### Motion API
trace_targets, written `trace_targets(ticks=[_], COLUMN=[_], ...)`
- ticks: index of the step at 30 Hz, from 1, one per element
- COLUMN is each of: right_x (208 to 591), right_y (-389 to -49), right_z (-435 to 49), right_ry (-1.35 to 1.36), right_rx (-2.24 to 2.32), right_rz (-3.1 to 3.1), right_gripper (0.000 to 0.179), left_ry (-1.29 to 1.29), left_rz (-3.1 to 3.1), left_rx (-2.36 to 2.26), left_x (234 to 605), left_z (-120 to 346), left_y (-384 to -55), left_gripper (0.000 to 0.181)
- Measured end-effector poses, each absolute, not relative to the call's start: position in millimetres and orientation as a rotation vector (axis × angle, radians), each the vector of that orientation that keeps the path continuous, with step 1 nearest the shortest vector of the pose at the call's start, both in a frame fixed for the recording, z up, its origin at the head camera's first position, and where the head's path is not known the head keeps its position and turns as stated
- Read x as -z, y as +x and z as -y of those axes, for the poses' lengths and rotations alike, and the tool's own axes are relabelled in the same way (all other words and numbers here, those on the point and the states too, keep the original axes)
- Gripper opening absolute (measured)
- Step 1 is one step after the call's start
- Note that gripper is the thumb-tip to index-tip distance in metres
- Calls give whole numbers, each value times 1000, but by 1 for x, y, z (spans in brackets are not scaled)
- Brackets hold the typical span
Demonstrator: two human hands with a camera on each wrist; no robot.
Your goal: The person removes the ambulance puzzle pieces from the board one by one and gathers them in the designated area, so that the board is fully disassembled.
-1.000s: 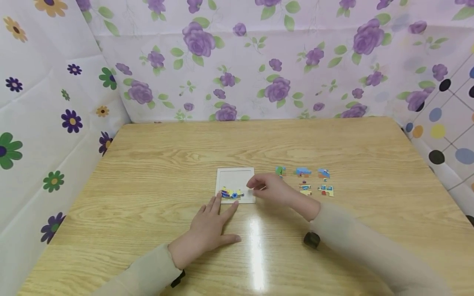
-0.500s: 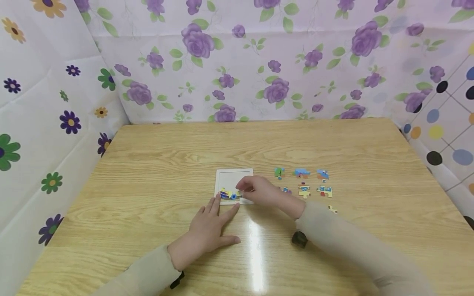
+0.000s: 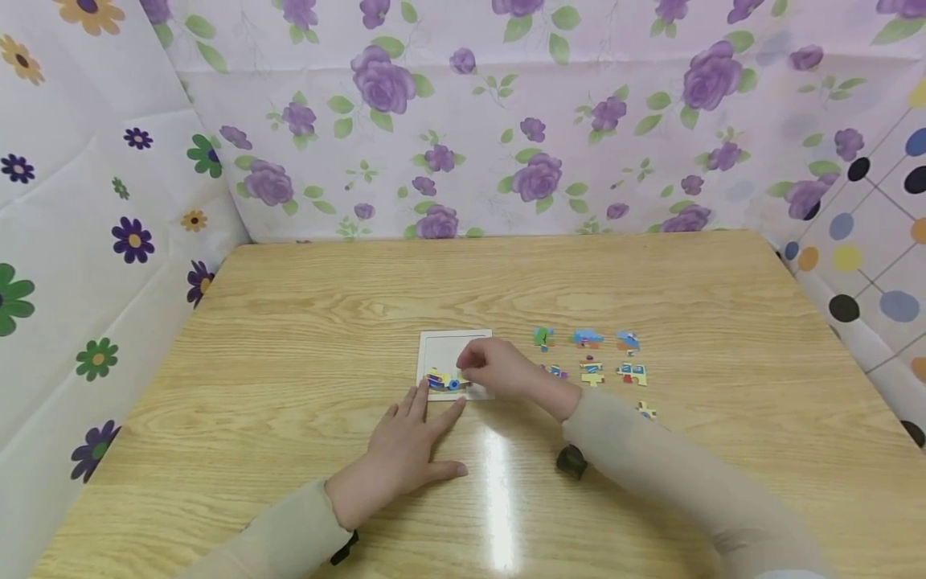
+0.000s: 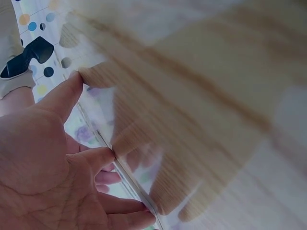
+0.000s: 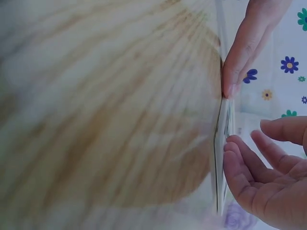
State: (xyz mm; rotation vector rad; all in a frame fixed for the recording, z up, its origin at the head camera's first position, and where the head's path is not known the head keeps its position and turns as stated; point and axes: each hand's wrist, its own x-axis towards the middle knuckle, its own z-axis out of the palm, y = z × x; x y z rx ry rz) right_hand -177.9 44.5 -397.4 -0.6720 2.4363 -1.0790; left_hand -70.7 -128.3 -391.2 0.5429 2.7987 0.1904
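A white square puzzle tray (image 3: 437,346) lies on the table, with joined yellow, purple and blue jigsaw pieces (image 3: 441,380) along its lower left. My left hand (image 3: 405,441) rests flat with spread fingers, its fingertips on the tray's front edge; in the left wrist view those fingers (image 4: 139,211) meet the thin rim. Over the tray's right half is my right hand (image 3: 502,370), bent fingers down at the right end of the joined pieces. Its thumb and fingers (image 5: 237,163) stand apart in the right wrist view, with no piece visible between them.
Right of the tray lie loose jigsaw pieces: a green one (image 3: 543,337), blue ones (image 3: 587,338), several yellow ones (image 3: 592,373) and one nearer piece (image 3: 647,410) by the right sleeve. The wooden table (image 3: 325,305) meets a floral cloth (image 3: 492,177) at the back.
My right hand has moved left from the tray's right edge onto the joined pieces. More loose pieces beside its forearm have come into view. The left hand keeps its place on the tray.
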Motion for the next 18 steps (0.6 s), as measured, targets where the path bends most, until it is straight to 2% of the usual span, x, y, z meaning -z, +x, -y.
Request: trace_targets(ticks=[18], right_x=[400], right_y=[-180], right_z=[-34], right_ry=[-654], right_rx=[1188], right_rz=[-2449], right_gripper=[12], left_ry=[553], left_rz=[-2809], left_rx=[-157], left_x=[390], left_z=[128], left_y=[-70], left_gripper=[80])
